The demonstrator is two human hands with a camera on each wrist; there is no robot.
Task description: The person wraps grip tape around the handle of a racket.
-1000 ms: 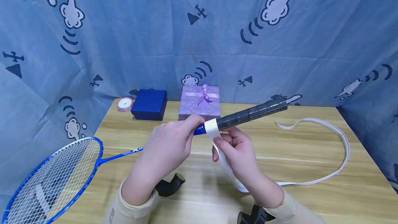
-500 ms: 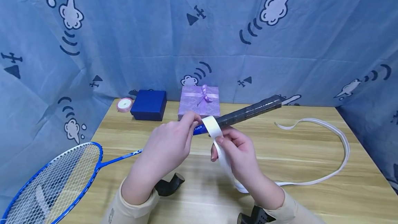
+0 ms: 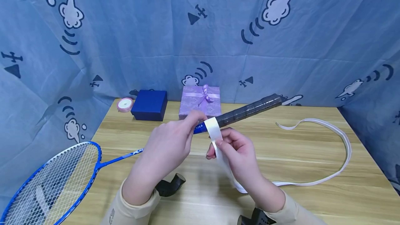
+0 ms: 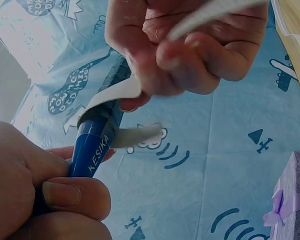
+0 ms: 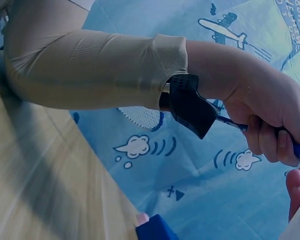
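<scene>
A blue badminton racket [image 3: 122, 156] is held above the table, its head low at the left and its dark handle [image 3: 250, 112] pointing up to the right. My left hand [image 3: 170, 145] grips it around the blue cone just below the handle, where "KESIKA" shows in the left wrist view. White grip tape [image 3: 214, 129] crosses the handle's lower end beside the cone. Thumb and fingers of my right hand [image 3: 239, 152] pinch this strip just below the handle. In the left wrist view a short white end [image 4: 137, 136] also sticks out there.
Tape trails under my right forearm and curves over the table [image 3: 312, 148] at the right. Along the back stand a pink-edged ribbon roll [image 3: 125, 104], a dark blue box [image 3: 150, 105] and a purple gift box [image 3: 200, 103] with a bow. A blue patterned cloth [image 3: 162, 37] hangs behind.
The handle's end has shifted slightly left and upward, and the racket head has dropped a little. My right hand has moved slightly left, still pinching the tape. The left hand keeps its grip.
</scene>
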